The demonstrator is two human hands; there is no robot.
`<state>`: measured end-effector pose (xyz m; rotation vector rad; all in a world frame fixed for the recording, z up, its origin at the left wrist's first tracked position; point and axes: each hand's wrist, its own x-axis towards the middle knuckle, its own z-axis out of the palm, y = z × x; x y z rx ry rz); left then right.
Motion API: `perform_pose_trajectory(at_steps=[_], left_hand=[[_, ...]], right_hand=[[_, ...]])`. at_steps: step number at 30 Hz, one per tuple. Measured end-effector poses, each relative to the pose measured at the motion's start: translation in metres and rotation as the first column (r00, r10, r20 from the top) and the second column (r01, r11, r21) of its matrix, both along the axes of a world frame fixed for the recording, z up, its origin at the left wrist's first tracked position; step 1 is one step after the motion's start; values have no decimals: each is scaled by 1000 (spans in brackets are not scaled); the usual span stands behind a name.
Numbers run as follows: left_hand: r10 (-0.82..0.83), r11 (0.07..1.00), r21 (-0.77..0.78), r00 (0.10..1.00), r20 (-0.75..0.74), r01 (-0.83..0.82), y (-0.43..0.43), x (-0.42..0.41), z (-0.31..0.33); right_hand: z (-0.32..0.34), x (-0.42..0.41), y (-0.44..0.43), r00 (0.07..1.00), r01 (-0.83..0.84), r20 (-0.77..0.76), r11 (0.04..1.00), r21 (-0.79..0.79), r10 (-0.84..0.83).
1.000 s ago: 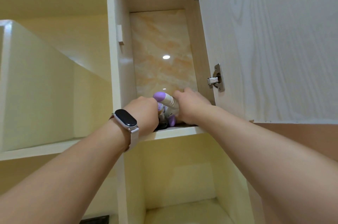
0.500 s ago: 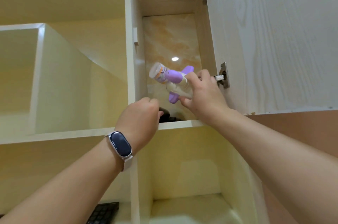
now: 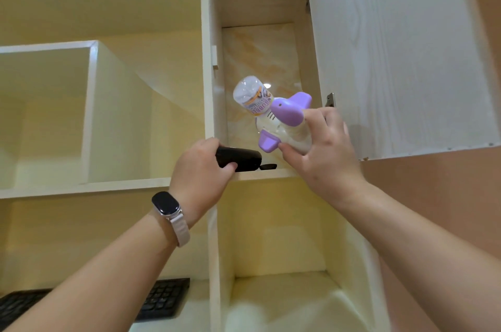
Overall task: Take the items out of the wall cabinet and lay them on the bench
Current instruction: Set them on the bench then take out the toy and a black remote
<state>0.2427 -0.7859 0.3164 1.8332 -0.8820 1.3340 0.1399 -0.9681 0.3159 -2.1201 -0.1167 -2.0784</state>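
Wood-grain cabinet door | L hand grips smooth black oblong | R hand grips purple-winged plastic toy

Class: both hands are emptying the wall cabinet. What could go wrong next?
The right hand holds the tilted purple toy by its lower end; it may slip. The hinge beside that hand could catch it. The black item in the left hand might sweep the small black piece off the shelf.
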Motion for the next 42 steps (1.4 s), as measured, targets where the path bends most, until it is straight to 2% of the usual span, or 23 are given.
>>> perform_pose_trajectory(at_steps=[4, 10, 16, 19, 23, 25, 33, 42], left_hand=[[-151, 973, -177, 988, -11, 147, -2, -5, -5], [-314, 876, -299, 917, 245, 379, 6, -35, -4], [-474, 771, -366, 853, 217, 521, 13, -62, -10], [-448, 805, -328, 868, 213, 495, 6, -56, -22], [-361, 888, -181, 885, 294, 422, -21, -39, -34], [-345, 892, -194, 893, 288, 407, -35, -32, -36], [-262, 918, -208, 911, 317, 337, -44, -15, -15], [-286, 901, -213, 887, 362, 378, -50, -18, 21]], right_hand=[[-12, -16, 3, 999, -36, 20, 999, 38, 35], [-30, -41, 10, 993, -95, 74, 994, 59, 90], [-54, -57, 12, 986, -126, 120, 985, 122, 111], [-70, -58, 15, 991, -103, 104, 982, 161, 87], [-86, -55, 24, 989, -80, 139, 972, 221, 50], [-92, -53, 27, 993, -65, 113, 963, 262, 36], [-90, -59, 22, 994, -53, 103, 970, 237, 30], [-98, -56, 14, 993, -45, 118, 974, 223, 19]])
